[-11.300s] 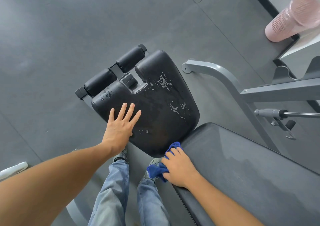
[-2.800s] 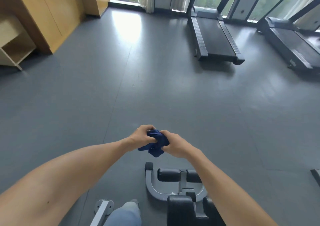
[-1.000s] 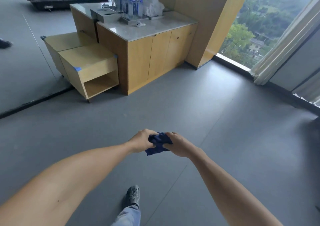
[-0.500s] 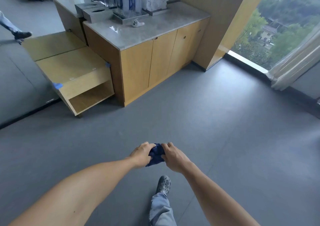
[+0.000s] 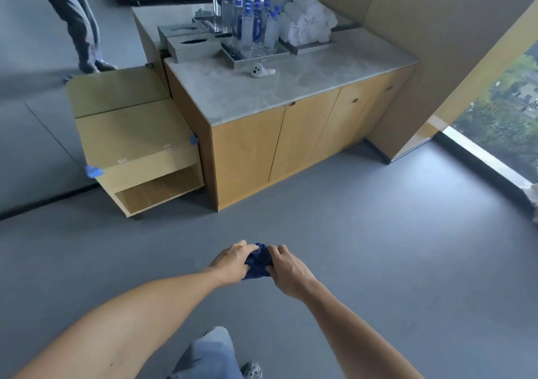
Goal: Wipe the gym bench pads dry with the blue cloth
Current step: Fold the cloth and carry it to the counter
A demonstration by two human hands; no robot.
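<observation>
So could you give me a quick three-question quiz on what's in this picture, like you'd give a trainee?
1. True or false: the cloth is held by both hands.
2. What sits right of the bottles on the counter? A) white towels B) shoes C) a bench pad
3. Fill in: the tissue box stands ____ of the bottles.

Key: 1 true: left hand and right hand both grip it. 2 A: towels. 3 left.
</observation>
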